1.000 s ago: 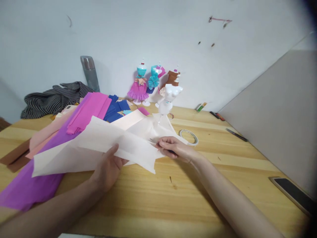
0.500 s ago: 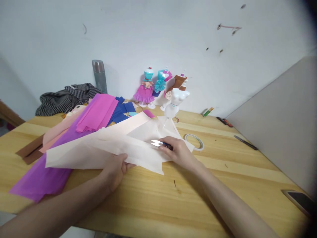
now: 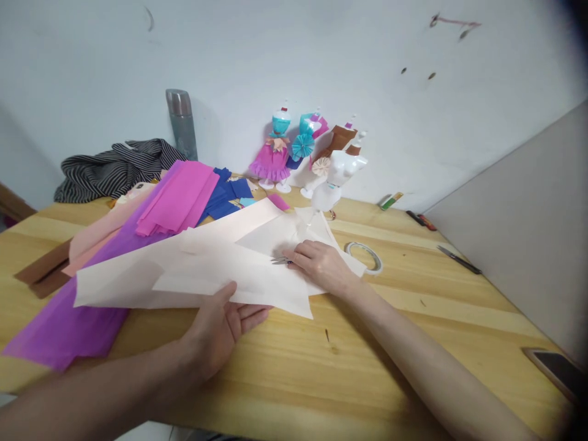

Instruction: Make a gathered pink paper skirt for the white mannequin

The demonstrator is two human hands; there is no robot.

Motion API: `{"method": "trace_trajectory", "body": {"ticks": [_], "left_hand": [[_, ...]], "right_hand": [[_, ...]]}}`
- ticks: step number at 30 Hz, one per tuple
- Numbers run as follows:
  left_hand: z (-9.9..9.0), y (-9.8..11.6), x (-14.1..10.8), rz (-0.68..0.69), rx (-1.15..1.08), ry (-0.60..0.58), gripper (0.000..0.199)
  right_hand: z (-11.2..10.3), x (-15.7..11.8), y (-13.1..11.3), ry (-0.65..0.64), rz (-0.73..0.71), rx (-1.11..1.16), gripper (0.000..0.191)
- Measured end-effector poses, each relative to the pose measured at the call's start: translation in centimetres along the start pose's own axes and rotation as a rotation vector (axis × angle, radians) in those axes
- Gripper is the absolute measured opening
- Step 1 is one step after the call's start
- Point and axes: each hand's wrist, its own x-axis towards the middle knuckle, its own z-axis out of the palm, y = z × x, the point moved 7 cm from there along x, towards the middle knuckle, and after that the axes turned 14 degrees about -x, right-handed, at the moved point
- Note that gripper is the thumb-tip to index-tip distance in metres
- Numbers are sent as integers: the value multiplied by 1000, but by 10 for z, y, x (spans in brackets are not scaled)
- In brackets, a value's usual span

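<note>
My left hand (image 3: 220, 327) grips the near edge of a pale cream paper sheet (image 3: 229, 269), thumb on top and fingers beneath. My right hand (image 3: 321, 264) is closed round small scissors (image 3: 280, 261), whose blades point left over the pale sheets. The scissors' handles are mostly hidden in my fingers. Under the gripped sheet lies a longer pale sheet (image 3: 119, 275) that stretches left across purple paper (image 3: 68, 331). A white mannequin (image 3: 342, 168) stands just behind my right hand, at the far edge of the pale sheets.
Pink (image 3: 179, 196) and blue paper (image 3: 225, 199) lie at the back left, near a striped cloth (image 3: 114, 168) and a flask (image 3: 182, 122). Dressed mannequins (image 3: 271, 159) stand by the wall. A tape roll (image 3: 377, 260), a knife (image 3: 459, 260) and a phone (image 3: 555, 370) are on the right.
The scissors' blades have closed and turned, and my right hand now covers more of their handles. My left fingers have spread further under the sheet. The whole view has shifted a little.
</note>
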Motion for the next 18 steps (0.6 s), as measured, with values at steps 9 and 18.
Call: {"method": "trace_trajectory", "body": {"ticks": [9, 18], "left_hand": [[-2, -3, -2, -67, -31, 30, 41], [5, 6, -1, -70, -81, 18, 40]], "right_hand": [[13, 2, -4, 2, -18, 115, 31], [-4, -10, 32, -71, 333, 570, 40]]}}
